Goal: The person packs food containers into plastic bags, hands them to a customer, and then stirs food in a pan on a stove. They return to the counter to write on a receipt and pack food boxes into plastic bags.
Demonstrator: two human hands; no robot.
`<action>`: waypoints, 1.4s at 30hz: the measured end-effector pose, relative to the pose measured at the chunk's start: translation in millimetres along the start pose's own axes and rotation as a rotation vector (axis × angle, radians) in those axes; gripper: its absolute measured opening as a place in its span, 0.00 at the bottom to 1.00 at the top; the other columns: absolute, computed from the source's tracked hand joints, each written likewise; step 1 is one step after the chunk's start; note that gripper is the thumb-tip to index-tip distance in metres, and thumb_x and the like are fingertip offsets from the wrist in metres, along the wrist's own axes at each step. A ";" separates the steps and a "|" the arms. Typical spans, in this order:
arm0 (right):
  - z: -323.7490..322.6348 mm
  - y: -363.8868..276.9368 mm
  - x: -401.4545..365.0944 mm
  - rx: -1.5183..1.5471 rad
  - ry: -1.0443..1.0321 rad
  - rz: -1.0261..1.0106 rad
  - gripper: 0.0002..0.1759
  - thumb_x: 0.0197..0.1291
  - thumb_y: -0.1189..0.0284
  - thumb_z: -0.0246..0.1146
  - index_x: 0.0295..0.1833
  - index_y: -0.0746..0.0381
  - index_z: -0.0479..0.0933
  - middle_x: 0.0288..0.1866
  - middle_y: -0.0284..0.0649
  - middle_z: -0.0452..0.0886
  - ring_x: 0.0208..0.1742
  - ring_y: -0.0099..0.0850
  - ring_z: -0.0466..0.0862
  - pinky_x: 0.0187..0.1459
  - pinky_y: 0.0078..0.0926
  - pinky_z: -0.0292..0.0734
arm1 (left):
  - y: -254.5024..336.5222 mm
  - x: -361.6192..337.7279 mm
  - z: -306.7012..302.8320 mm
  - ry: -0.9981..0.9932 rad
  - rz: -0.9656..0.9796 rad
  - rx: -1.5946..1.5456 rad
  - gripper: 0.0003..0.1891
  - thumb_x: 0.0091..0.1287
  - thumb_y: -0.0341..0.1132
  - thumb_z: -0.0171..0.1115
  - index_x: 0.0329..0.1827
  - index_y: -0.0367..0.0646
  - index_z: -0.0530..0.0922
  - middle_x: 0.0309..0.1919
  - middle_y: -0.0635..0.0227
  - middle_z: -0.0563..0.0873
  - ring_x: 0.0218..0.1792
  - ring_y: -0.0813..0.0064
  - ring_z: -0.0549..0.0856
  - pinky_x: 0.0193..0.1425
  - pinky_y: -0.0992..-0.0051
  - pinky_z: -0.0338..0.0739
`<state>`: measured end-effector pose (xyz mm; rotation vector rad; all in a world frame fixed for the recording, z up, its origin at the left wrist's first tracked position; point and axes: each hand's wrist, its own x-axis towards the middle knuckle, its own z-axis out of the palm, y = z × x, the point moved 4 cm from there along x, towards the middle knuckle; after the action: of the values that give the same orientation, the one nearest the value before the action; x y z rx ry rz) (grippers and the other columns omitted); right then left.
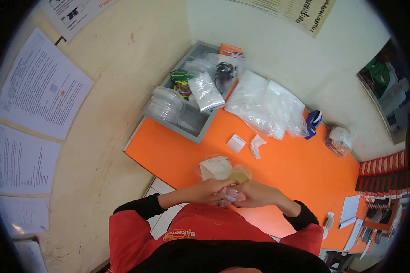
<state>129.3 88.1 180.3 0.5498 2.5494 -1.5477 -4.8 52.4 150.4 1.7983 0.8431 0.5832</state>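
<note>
Close to my body, at the table's near edge, both hands are closed on a clear plastic bag. My left hand grips its gathered top from the left. From the other side my right hand holds the same bunched plastic, the fingers of both hands meeting. Just beyond my hands lie a cream paper packet with faint writing and a pouch of something yellowish, both seemingly inside the bag. My fingers hide part of the bunched plastic.
A grey tray with plastic lids and packets stands at the back left of the orange table. Beside it are clear bags, a blue tape dispenser, a small white card, crumpled paper and a wrapped jar.
</note>
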 end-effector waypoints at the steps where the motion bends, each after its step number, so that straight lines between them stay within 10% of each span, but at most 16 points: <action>1: -6.9 -4.4 -1.6 0.029 -0.017 -0.030 0.17 0.52 0.68 0.61 0.46 0.65 0.74 0.38 0.48 0.79 0.38 0.37 0.80 0.41 0.31 0.73 | -5.8 -2.7 4.2 -0.040 -0.056 0.131 0.16 0.53 0.31 0.62 0.45 0.43 0.71 0.38 0.62 0.78 0.43 0.64 0.77 0.51 0.68 0.69; 4: -46.6 11.9 -0.8 0.234 -0.210 -0.157 0.16 0.57 0.68 0.58 0.50 0.62 0.75 0.44 0.44 0.81 0.40 0.31 0.82 0.43 0.25 0.76 | 8.8 -13.0 0.9 -0.062 0.037 0.469 0.14 0.51 0.32 0.62 0.41 0.45 0.74 0.33 0.66 0.79 0.42 0.68 0.76 0.54 0.63 0.65; 6: -92.4 34.2 21.5 0.213 -0.160 0.198 0.12 0.61 0.68 0.55 0.46 0.63 0.77 0.41 0.40 0.82 0.38 0.27 0.82 0.41 0.24 0.76 | 29.5 -15.5 -5.6 -0.068 0.115 0.561 0.11 0.50 0.34 0.63 0.36 0.46 0.75 0.29 0.67 0.80 0.42 0.70 0.77 0.56 0.60 0.62; 10: -87.4 80.7 182.0 -0.245 0.293 -0.318 0.12 0.58 0.69 0.55 0.43 0.64 0.77 0.36 0.43 0.81 0.35 0.39 0.81 0.39 0.30 0.74 | 40.2 -7.4 -16.1 -0.223 0.084 0.559 0.06 0.49 0.36 0.63 0.27 0.46 0.78 0.24 0.69 0.80 0.42 0.72 0.76 0.56 0.58 0.60; 14: -51.4 139.1 311.6 -0.735 0.421 -0.046 0.08 0.50 0.77 0.56 0.33 0.65 0.79 0.33 0.50 0.80 0.39 0.43 0.81 0.41 0.36 0.77 | 34.9 -14.6 -22.8 -0.406 0.098 0.861 0.07 0.49 0.38 0.64 0.24 0.46 0.79 0.25 0.69 0.80 0.41 0.70 0.77 0.55 0.61 0.61; 20: -39.4 155.8 342.2 -0.756 0.471 0.075 0.09 0.50 0.77 0.54 0.31 0.65 0.80 0.31 0.51 0.80 0.35 0.44 0.82 0.37 0.37 0.79 | 19.0 -21.4 -45.9 -0.712 0.009 0.381 0.08 0.49 0.36 0.64 0.29 0.43 0.82 0.29 0.62 0.81 0.37 0.63 0.78 0.45 0.69 0.70; 23: -37.1 168.1 349.2 -0.782 0.453 0.100 0.09 0.49 0.76 0.54 0.28 0.66 0.80 0.29 0.50 0.81 0.33 0.42 0.83 0.35 0.37 0.80 | 0.6 -13.3 -43.2 -0.694 0.153 -0.086 0.10 0.52 0.35 0.63 0.35 0.42 0.82 0.30 0.60 0.81 0.35 0.67 0.79 0.39 0.71 0.72; 28: -31.9 159.9 350.0 -0.887 0.462 0.010 0.08 0.46 0.75 0.56 0.26 0.63 0.81 0.28 0.47 0.82 0.31 0.41 0.83 0.35 0.36 0.79 | -5.5 -20.0 -51.5 -0.252 -0.398 -0.322 0.12 0.58 0.38 0.62 0.39 0.38 0.81 0.32 0.65 0.82 0.34 0.79 0.80 0.36 0.75 0.73; 42: -37.6 145.7 337.1 -0.814 0.597 0.006 0.07 0.48 0.74 0.57 0.28 0.62 0.81 0.30 0.43 0.82 0.33 0.39 0.83 0.32 0.34 0.79 | 3.0 -36.5 -40.6 0.159 -0.684 -0.193 0.13 0.62 0.39 0.59 0.37 0.35 0.80 0.29 0.69 0.83 0.30 0.82 0.78 0.37 0.80 0.69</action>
<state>-127.9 265.2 -16.6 0.9721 3.2319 -0.2275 -56.4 47.7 167.7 1.1904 1.3758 0.3400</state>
